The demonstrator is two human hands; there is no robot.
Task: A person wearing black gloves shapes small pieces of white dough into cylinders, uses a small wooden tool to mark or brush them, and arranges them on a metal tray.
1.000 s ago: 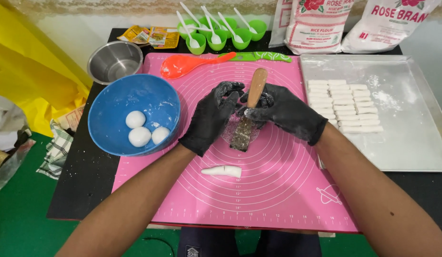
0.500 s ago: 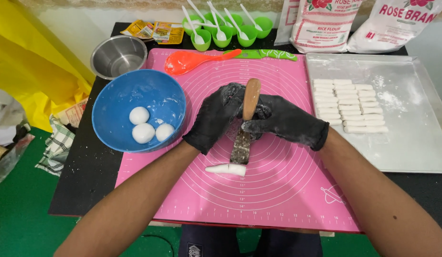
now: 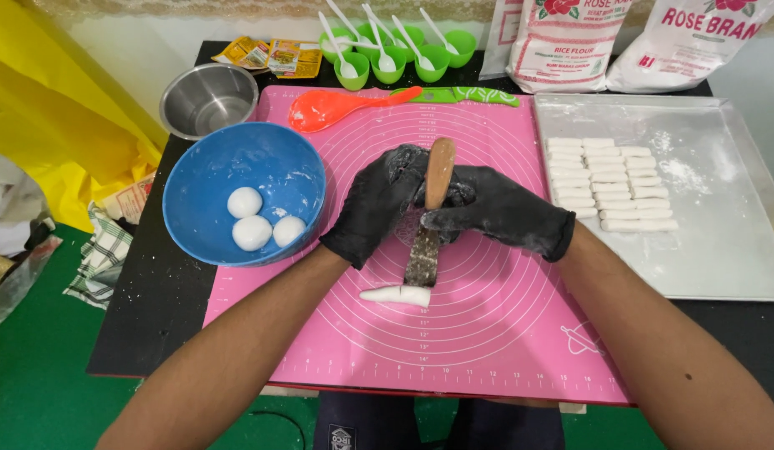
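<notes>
I clamped my black-gloved right hand (image 3: 495, 212) and left hand (image 3: 379, 204) on the wooden-handled metal scraper (image 3: 426, 242), blade square atop the white dough log (image 3: 396, 295), pressing straight down.

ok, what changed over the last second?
The wooden-handled metal scraper, gripped by both black-gloved hands, left hand and right hand, came down; its blade now meets the white dough log on the pink silicone mat. Blue bowl and dough strips unchanged.
</notes>
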